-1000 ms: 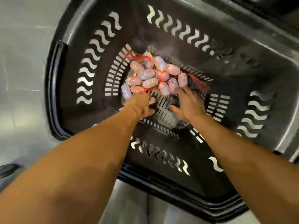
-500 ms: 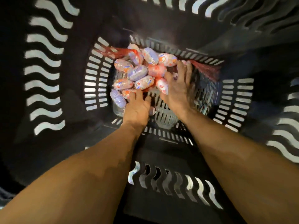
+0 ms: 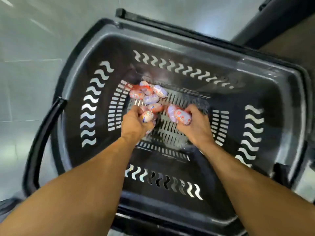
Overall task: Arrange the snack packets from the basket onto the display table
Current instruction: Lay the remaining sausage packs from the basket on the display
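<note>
Reaching down past the near rim, both bare forearms go deep into the black basket (image 3: pixel 255 92). The left hand (image 3: pixel 134 124) is curled round a pink-and-white snack packet (image 3: pixel 147 116), and something more seems tucked under its fingers, though blur hides how much. The right hand (image 3: pixel 196 126) grips a pair of packets (image 3: pixel 181 116), one lilac and one orange-pink, pressed side by side against the palm. Both handfuls sit low, near the slotted bottom.

Just beyond the hands, the loose heap of packets (image 3: pixel 150 95) lies on the bottom toward the far left corner, a smear of red beside it that I cannot identify. Farther off, the carrying handle (image 3: pixel 42 133) hangs down on the left side, above the grey tiled floor (image 3: pixel 30 48). I cannot make out the display table for certain.

I would call this the picking-up step, with the grip made and the lift not yet done. Next, both handfuls must rise clear of the tall walls without squeezing a slippery packet loose, then go across to the table. More trips look needed.
</note>
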{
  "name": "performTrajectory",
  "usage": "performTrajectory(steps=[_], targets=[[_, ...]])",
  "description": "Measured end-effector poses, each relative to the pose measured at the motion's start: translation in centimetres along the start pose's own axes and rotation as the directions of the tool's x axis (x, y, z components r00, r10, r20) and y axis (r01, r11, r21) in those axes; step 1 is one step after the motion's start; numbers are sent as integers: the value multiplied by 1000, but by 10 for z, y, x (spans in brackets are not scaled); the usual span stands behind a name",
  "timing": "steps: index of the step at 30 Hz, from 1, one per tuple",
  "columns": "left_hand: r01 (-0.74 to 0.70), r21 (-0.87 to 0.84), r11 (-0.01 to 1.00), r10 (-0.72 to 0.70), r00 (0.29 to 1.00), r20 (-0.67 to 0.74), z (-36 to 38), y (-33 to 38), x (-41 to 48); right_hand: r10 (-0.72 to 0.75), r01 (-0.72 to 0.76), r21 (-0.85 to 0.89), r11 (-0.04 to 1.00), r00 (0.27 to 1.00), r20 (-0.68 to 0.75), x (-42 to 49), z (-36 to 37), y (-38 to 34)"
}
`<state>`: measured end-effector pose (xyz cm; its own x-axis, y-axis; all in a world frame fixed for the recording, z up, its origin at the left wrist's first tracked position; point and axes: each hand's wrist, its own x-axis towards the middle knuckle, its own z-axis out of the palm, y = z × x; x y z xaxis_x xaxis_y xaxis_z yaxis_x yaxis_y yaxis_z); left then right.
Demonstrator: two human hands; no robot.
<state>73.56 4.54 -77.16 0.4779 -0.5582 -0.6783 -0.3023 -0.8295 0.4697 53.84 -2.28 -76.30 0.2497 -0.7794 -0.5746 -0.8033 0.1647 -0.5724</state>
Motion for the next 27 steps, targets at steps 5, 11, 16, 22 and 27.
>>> performTrajectory(steps=[5, 11, 16, 22, 27], targets=[[71, 79, 994, -77, 994, 80, -37, 41, -32, 50, -52, 52, 997, 998, 45, -44, -39, -29], [39, -104, 994, -28, 994, 102, -70, 55, -98, 11, -15, 104, 994, 999, 41, -85, -87, -73], [-24, -204, 979, 32, 999, 37, -127, 81, -170, 6, -8, 159, 987, 1000, 16, -136, -138, -123], [-156, -205, 966, 159, 987, -4, -214, 140, -265, -47, 64, 195, 979, 995, -90, -217, -225, -195], [-314, -240, 918, 289, 948, -137, -288, 210, -361, -101, 172, 234, 957, 952, -287, -298, -311, -259]])
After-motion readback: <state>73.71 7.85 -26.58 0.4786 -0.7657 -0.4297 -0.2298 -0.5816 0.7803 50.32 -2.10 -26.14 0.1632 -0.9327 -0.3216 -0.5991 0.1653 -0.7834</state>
